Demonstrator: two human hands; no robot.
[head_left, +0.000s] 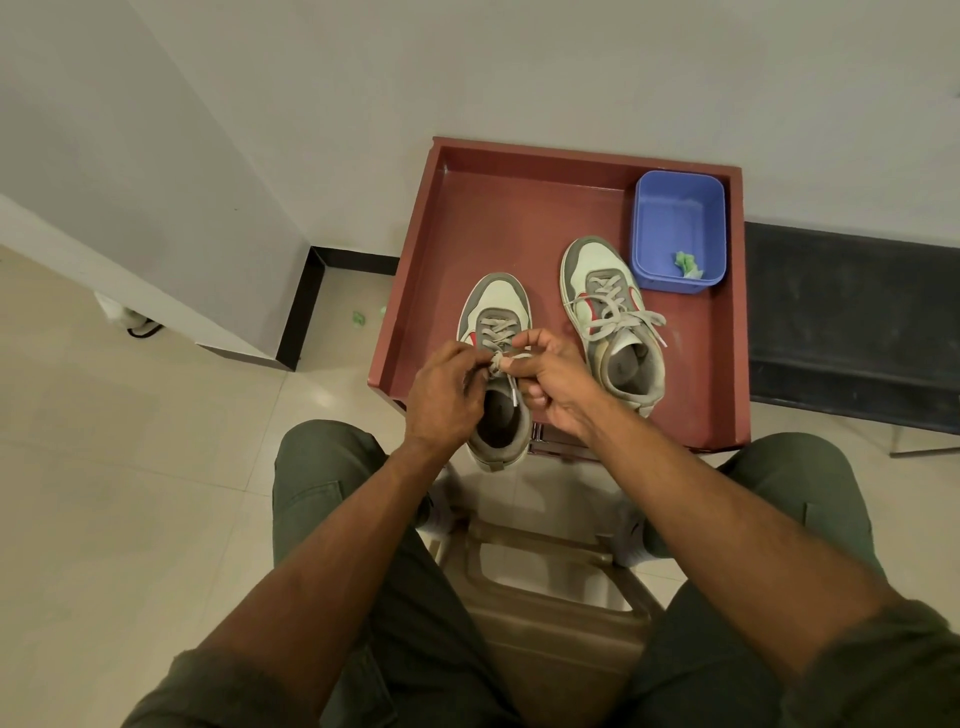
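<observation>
Grey-and-white sneaker (496, 312), near edge of red-brown counter (493, 218): left hand (447, 397) and right hand (553, 387), each grip closed, pinching its grey lace (497, 360).

olive-green sleeves, the left sleeve (171, 691) and the right sleeve (883, 670), sit pushed up near the elbows, leaving the forearms bare down to the left hand (441, 395) and right hand (556, 384). the trousers (332, 499) are a matching dark olive (a seamed pocket on each thigh). pale footwear (631, 545) shows below, mostly hidden.
</observation>
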